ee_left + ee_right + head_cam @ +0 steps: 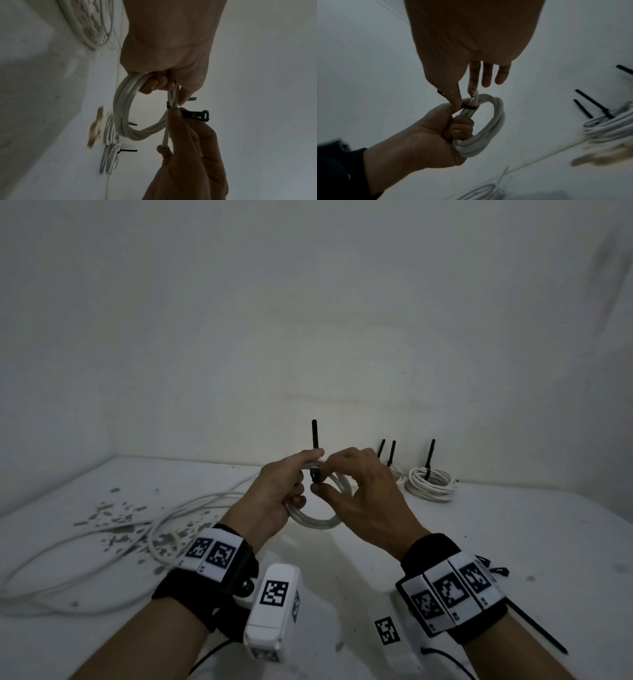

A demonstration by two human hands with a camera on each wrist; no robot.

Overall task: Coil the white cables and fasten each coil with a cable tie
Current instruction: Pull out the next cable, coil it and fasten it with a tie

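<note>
Fingers of left hand (pixel 279 491) grip coil (pixel 322 517); right hand (pixel 359 494) pinches tie (pixel 315 474).

A small white coil (pixel 320 517) hangs upright above the table, a black cable tie (pixel 314 436) looped round its top, tail pointing up; finished coils (pixel 432 483) lie far right, ties upright; loose white cable (pixel 102 546) sprawls left.

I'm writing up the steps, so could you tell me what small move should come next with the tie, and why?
Probably pull the black cable tie snug. The left hand grips the white coil, the right hand pinches the tie already wrapped around the strands, and its tail sticks up.
</note>
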